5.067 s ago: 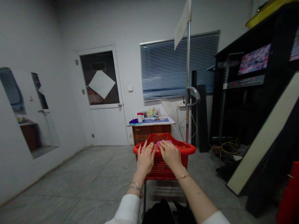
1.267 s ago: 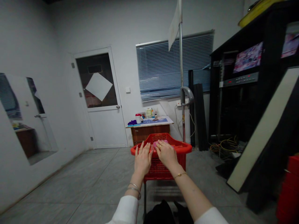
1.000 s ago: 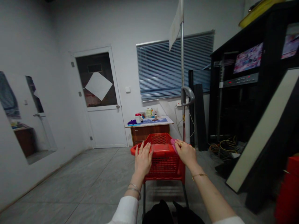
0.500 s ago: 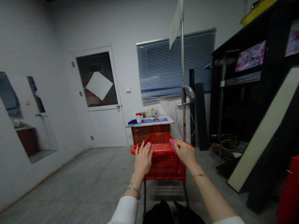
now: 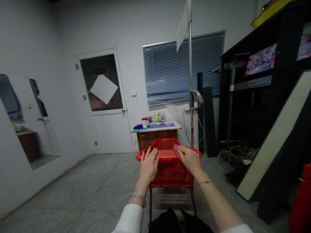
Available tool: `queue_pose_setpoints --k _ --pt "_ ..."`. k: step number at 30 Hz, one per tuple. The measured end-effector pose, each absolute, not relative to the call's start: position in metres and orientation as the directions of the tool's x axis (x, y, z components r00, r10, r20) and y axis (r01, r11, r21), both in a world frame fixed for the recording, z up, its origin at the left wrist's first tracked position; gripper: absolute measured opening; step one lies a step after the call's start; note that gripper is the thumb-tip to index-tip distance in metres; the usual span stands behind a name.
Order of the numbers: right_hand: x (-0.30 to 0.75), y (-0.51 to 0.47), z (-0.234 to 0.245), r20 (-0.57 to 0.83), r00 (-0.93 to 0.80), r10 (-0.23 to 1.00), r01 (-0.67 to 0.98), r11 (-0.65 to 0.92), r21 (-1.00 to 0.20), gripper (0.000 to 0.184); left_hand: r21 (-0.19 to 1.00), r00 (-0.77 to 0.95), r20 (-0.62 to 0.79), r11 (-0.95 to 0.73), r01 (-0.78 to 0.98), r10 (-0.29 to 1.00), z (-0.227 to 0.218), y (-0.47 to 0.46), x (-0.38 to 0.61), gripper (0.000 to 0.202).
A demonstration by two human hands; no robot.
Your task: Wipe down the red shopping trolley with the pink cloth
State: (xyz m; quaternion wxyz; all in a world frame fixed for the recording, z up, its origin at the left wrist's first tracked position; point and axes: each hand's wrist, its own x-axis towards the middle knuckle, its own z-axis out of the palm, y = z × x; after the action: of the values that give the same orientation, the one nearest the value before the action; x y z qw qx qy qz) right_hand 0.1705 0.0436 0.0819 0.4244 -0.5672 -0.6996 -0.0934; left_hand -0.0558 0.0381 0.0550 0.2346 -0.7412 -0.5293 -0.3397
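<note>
A white fabric sleeve (image 5: pixel 130 218) comes in close to where I'm standing, with thin silver metal bangles (image 5: pixel 139 197) round the wrist above it. That left hand (image 5: pixel 149 164) lies palm down, its fingers stretched out and slightly spread over the near rim of a red plastic shopping cart with latticed basket walls (image 5: pixel 170 174); I see nothing in its grasp. The right hand (image 5: pixel 191 160), below which a slim gold-coloured bracelet (image 5: pixel 206 183) circles the wrist, has its fingers curled closed round a soft pink cloth (image 5: pixel 177 152). The cloth pokes out past the fingertips, at the cart's rim, right of the flat middle panel of the handle (image 5: pixel 167 153).

Beyond the cart stands a brown wooden cabinet with a pale top (image 5: pixel 155 137), bearing a white jar with a red lid (image 5: pixel 144 123) and, just beside it, a crumpled purple cloth (image 5: pixel 138 127). A tall silver metal pole (image 5: pixel 190 64) rises to its right. On the far wall are blue-grey slatted blinds (image 5: pixel 167 74) and a white door (image 5: pixel 109 132) with a dark window.
</note>
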Motion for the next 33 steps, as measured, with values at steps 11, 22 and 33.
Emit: queue_pose_setpoints --k 11,22,33 --pt "0.106 0.035 0.087 0.748 -0.198 0.634 0.865 0.472 -0.171 0.031 0.026 0.201 0.749 -0.331 0.943 0.631 0.053 0.040 -0.053 0.042" --pt "0.162 0.044 0.083 0.707 0.060 0.704 0.909 0.254 -0.331 0.031 0.040 0.190 0.768 -0.341 0.939 0.612 0.048 0.045 -0.045 0.041" --pt "0.169 0.040 0.095 0.656 -0.084 0.750 0.916 0.317 -0.245 0.032 0.043 0.223 0.728 -0.368 0.929 0.648 0.054 0.041 -0.061 0.041"
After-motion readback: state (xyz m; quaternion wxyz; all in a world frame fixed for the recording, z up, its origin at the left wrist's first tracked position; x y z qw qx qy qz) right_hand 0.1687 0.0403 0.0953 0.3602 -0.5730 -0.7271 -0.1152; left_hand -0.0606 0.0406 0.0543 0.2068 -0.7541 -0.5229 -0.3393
